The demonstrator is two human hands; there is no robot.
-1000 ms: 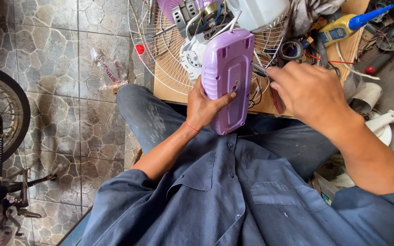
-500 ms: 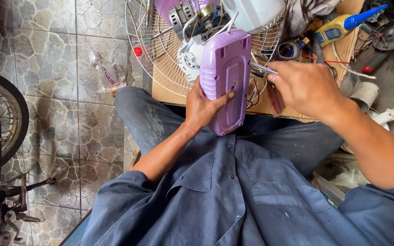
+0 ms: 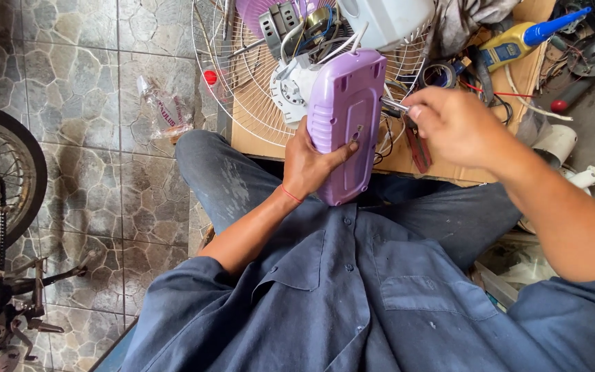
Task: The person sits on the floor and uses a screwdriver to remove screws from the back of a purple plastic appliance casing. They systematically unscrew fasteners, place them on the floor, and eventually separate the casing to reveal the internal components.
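1. Head view: the left hand (image 3: 315, 164) grips a purple plastic housing (image 3: 344, 124) from its left side, fingers wrapped behind it and the thumb pressed across its near face. The housing stands almost upright over the person's lap, at the near edge of a wooden board (image 3: 518, 72).
2. The right hand (image 3: 452, 124) is closed around a slim metal tool (image 3: 395, 105), pinching it between thumb and fingers. The tool's tip points left and meets the right edge of the housing. Whether it is a screwdriver cannot be told, since the hand hides most of it.
3. Just beyond the housing lies a white wire fan guard (image 3: 242, 83), flat on the board and reaching over its left edge. On it sit a bare fan motor (image 3: 297, 21) with coloured wires, a white plastic part (image 3: 294, 86) and a white fan body (image 3: 387, 21).
4. To the right on the board lie red-handled pliers (image 3: 418, 145), just beside the right hand. Farther right lies a yellow bottle with a blue nozzle (image 3: 518, 41), among loose wires.
5. On the tiled floor (image 3: 70, 103) to the left lies a clear plastic bag (image 3: 163, 110). At the far left edge stands a motorcycle wheel (image 3: 1, 172).
6. The person wears a blue work shirt (image 3: 325, 303), which fills the near part of the view.
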